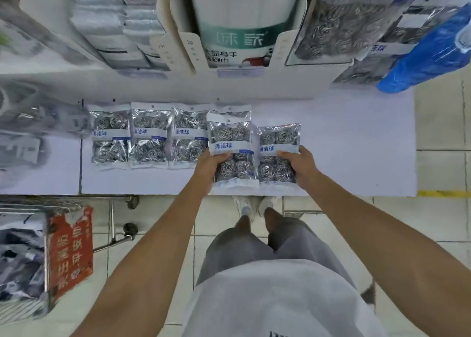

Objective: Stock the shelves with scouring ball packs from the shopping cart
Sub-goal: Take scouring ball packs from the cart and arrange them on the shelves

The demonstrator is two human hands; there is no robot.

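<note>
My left hand (207,169) grips a clear scouring ball pack (230,135) by its lower left side, holding it over the white bottom shelf (344,158). My right hand (300,167) grips a second pack (279,139) by its lower right edge, just to the right of the first. Three more packs (149,135) lie side by side in a row on the shelf to the left, and another pack lies partly hidden under the one in my left hand. The shopping cart (68,250) stands at the lower left with more packs inside.
Higher shelves hold cloth packs (112,25), a white and green box (239,36) and hanging scouring ball packs (341,28) beside a blue bag (430,53). The cart carries a red sign. Tiled floor and my feet (254,205) lie below the shelf edge.
</note>
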